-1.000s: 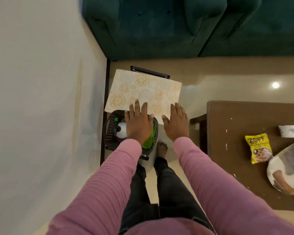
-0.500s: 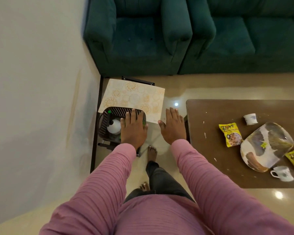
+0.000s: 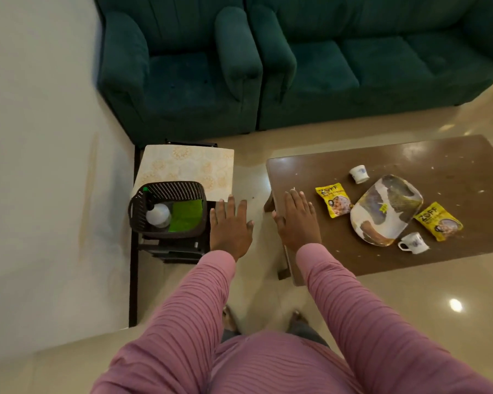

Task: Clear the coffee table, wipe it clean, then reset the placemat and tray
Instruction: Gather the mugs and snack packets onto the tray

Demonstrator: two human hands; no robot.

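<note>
The brown coffee table (image 3: 453,166) on the right carries a patterned tray (image 3: 386,209), two yellow snack packets (image 3: 333,199) (image 3: 438,220), two white cups (image 3: 358,173) (image 3: 413,243) and scattered crumbs. A cream placemat (image 3: 187,169) lies on a small black stand at left. In front of it sits a dark basket (image 3: 168,191) holding a green cloth (image 3: 186,216) and a white spray bottle (image 3: 157,215). My left hand (image 3: 230,226) hovers open just right of the basket. My right hand (image 3: 296,220) is open over the table's left edge. Both hands hold nothing.
A dark green armchair (image 3: 180,69) and matching sofa (image 3: 382,61) stand behind the table. A white wall (image 3: 40,166) runs down the left side. Glossy beige floor (image 3: 410,308) surrounds the table. My feet are on the floor between stand and table.
Both hands have come off the placemat and moved right, away from the basket toward the coffee table. The view has swung right and pulled back, showing more of the table.
</note>
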